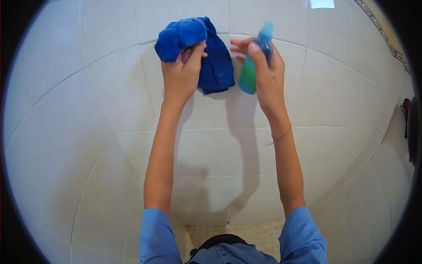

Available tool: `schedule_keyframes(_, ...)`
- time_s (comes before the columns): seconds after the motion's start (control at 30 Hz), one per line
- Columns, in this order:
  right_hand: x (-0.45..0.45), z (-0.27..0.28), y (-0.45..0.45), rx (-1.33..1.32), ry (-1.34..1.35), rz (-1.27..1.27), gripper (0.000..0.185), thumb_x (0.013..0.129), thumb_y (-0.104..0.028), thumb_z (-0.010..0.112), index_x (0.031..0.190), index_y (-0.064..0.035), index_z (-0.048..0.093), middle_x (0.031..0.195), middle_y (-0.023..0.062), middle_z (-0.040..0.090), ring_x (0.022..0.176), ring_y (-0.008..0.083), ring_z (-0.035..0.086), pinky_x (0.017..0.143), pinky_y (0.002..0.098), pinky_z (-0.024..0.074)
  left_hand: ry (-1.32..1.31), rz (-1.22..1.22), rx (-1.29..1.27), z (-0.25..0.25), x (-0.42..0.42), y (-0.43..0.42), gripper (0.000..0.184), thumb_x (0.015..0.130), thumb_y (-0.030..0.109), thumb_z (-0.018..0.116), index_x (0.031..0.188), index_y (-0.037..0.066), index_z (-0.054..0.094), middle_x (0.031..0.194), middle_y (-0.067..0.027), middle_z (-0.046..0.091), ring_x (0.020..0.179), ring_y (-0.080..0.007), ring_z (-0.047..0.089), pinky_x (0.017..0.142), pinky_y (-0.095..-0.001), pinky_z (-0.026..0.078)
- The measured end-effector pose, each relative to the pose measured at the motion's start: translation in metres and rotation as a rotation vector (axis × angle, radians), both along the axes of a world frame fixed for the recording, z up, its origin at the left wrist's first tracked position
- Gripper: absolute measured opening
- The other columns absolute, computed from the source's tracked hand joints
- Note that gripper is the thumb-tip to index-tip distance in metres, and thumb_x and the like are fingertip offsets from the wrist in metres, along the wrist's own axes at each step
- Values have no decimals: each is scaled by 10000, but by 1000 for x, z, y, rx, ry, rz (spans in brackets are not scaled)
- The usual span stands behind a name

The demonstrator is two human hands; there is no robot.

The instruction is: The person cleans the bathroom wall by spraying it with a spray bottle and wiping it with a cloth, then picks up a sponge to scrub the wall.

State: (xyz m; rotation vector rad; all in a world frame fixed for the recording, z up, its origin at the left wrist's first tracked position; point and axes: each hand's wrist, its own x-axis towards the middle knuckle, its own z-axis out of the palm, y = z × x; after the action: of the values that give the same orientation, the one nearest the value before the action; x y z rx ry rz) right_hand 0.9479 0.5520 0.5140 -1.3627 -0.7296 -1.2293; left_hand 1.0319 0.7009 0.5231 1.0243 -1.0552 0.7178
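Note:
A blue cloth (216, 66) is bunched in my left hand (182, 77), its fingers wrapped round it, with one part folded over the top and another hanging to the right. My right hand (269, 72) grips a small spray bottle (248, 75) holding green liquid, with a light blue top pointing up. The thumb lies across the bottle's upper part, and some fingers stick out to its left. A narrow gap separates the bottle from the hanging cloth. Both hands are raised in front of the tiled wall (211, 149).
White tiles with grout lines fill most of the view. A patterned border strip (382, 31) runs along the upper right. Something dark (412, 130) sits at the right edge. Below, a patterned floor (263, 233) shows near my body.

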Motion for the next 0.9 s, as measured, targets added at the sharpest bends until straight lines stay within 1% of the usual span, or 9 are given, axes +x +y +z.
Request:
schedule_keyframes(0.03,-6,-10,-2,3,-1,3,276,1024,-268,628,1050,6,639,1046,93,722,920,117,623,838,281,513,49,146,92,3,-2,2,301,1030,240,627,1129,-40,674,1081,-91,697,876,-144,649,800,-288,526)
schedule_keyframes(0.07,-14,-21,-3,12,72,-46,239,1012,-239,635,1042,-2,620,988,72,692,889,105,605,804,275,503,-44,28,-74,6,0,-4,358,1021,322,666,1084,-30,693,974,-74,702,768,-109,646,658,-239,509)
schedule_keyframes(0.13,-17,-38,-2,30,102,-182,134,959,-126,663,1012,-29,588,814,6,577,745,70,534,675,248,450,26,80,0,8,-2,8,371,1018,344,668,1033,-25,703,912,-60,693,707,-103,634,608,-231,487)
schedule_keyframes(0.2,-25,-51,2,24,159,-186,128,944,-102,675,1016,-37,591,785,-5,567,718,64,518,655,242,433,125,149,34,15,-7,16,477,1020,433,643,852,-9,705,701,-27,631,550,-86,575,507,-226,431)
schedule_keyframes(0.3,-24,-59,14,13,250,-196,157,901,-61,722,1010,-47,610,717,-27,554,664,52,499,621,237,418,160,195,130,19,9,24,548,1019,444,631,710,-6,678,567,-18,578,508,-73,549,466,-222,394)
schedule_keyframes(0.57,-2,-60,57,58,199,-69,289,862,-163,820,1057,-29,654,822,13,630,668,55,535,616,235,455,-86,497,345,3,-21,32,520,1018,323,570,659,-39,675,537,-84,604,505,-174,564,524,-333,431)
schedule_keyframes(0.63,1,-59,59,109,145,-57,302,854,-167,827,1053,-26,648,871,15,627,676,55,530,613,233,453,-102,479,413,-1,-29,44,492,1011,301,555,684,-46,676,555,-107,607,537,-195,580,543,-342,434)
schedule_keyframes(0.73,2,-56,53,147,94,-116,269,871,-150,809,1038,-24,641,841,-2,593,716,59,525,624,237,448,-26,155,627,-7,-37,59,465,998,286,524,715,-56,662,643,-120,624,615,-180,562,590,-348,429)
schedule_keyframes(0.9,-8,-65,36,98,129,-156,165,905,-97,761,1003,-7,664,847,5,626,763,69,548,700,243,465,-11,118,856,3,-42,90,445,997,291,478,700,-22,588,702,-82,614,677,-153,522,693,-316,440)
